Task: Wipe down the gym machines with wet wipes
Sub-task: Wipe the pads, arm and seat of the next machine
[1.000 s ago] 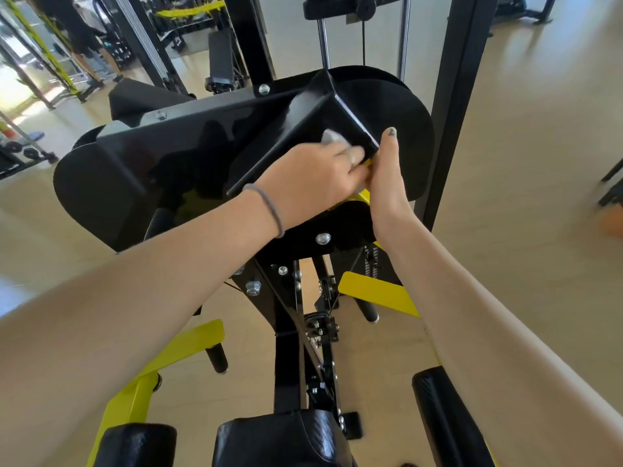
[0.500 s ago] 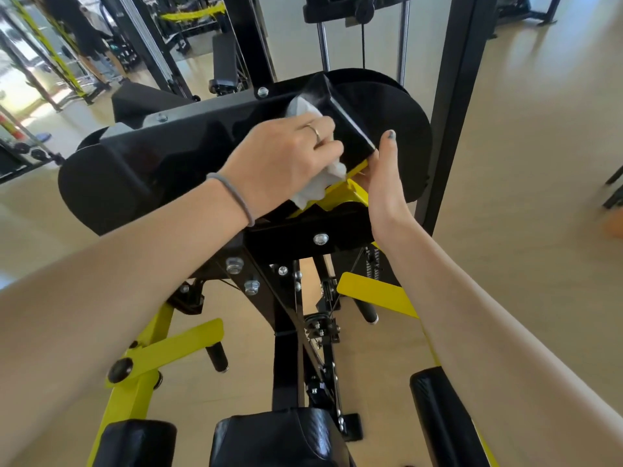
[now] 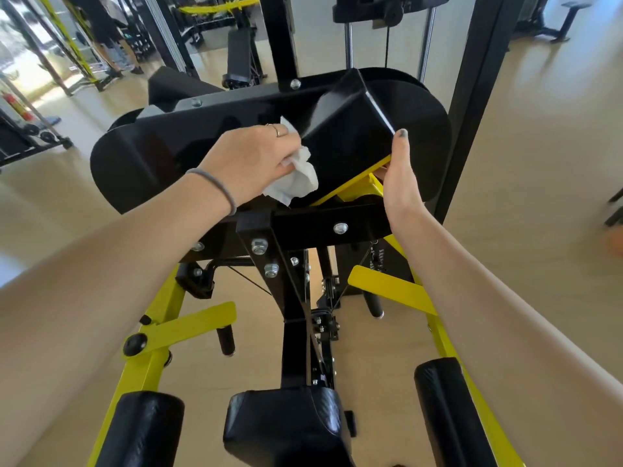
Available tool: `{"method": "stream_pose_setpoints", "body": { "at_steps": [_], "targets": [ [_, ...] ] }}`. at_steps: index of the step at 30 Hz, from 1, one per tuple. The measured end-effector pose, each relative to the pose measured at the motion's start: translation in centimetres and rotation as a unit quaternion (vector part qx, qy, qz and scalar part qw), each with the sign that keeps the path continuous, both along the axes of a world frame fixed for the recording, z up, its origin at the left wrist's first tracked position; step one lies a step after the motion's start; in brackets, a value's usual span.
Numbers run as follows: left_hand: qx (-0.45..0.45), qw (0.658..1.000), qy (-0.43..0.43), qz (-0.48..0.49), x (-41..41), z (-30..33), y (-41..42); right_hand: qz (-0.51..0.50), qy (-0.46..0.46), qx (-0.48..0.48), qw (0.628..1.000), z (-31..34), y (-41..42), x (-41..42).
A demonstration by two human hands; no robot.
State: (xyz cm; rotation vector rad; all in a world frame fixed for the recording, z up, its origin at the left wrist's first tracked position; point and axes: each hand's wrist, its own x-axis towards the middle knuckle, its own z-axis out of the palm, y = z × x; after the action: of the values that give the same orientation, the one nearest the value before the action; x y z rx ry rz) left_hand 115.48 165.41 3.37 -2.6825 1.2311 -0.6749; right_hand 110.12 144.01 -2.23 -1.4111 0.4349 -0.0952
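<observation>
since half a second ago the left hand [image 3: 251, 161] has slid leftward off the angled black cover [image 3: 347, 136], and the wet wipe [image 3: 295, 178] now hangs crumpled below its curled fingers at the centre of the frame, touching the cover's left edge. the right hand [image 3: 399, 176] stays where it was, thumb up along the cover's right edge; its other fingers are hidden behind, probably wrapped under the yellow bar [image 3: 350, 183], though i cannot tell. yellow frame arms [image 3: 195, 326] and black pads [image 3: 290, 429] fill the lower frame; a person [image 3: 108, 32] stands at the upper left.
</observation>
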Motion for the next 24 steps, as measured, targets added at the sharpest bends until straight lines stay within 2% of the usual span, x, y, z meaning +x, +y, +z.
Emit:
{"method": "stream_pose_setpoints", "body": {
  "at_steps": [2, 5, 7, 9, 12, 16, 21, 23, 24],
  "targets": [
    [-0.007, 0.998, 0.036, 0.049, 0.0, -0.6, 1.2, -0.011, -0.011, 0.002, 1.0, 0.0, 0.5, -0.3],
    [-0.02, 0.985, 0.11, 0.132, -0.6, -1.9, 4.1, -0.064, -0.079, -0.063, 0.993, -0.5, 2.4, -1.8],
    [-0.079, 0.973, 0.133, 0.172, -1.5, -3.2, 6.5, -0.102, -0.118, -0.133, 0.979, -1.0, 4.5, -3.5],
    [-0.181, 0.953, 0.133, 0.201, -3.1, -4.4, 8.6, -0.12, -0.149, -0.226, 0.955, -1.8, 6.9, -5.2],
    [-0.285, 0.922, 0.121, 0.234, -6.4, -5.9, 10.4, -0.067, -0.201, -0.303, 0.929, -2.9, 10.9, -7.6],
    [-0.324, 0.893, 0.183, 0.254, -10.1, -8.6, 12.4, 0.054, -0.21, -0.344, 0.914, -5.6, 15.4, -9.3],
    [-0.3, 0.866, 0.263, 0.3, -12.3, -13.6, 17.9, -0.003, -0.23, -0.429, 0.873, -7.7, 17.8, -11.0],
    [-0.32, 0.838, 0.295, 0.33, -13.0, -15.0, 19.4, -0.006, -0.252, -0.438, 0.863, -8.6, 18.8, -12.3],
    [-0.344, 0.815, 0.315, 0.343, -13.4, -15.7, 19.9, 0.016, -0.241, -0.427, 0.871, -9.1, 19.5, -12.9]
  ]
}}
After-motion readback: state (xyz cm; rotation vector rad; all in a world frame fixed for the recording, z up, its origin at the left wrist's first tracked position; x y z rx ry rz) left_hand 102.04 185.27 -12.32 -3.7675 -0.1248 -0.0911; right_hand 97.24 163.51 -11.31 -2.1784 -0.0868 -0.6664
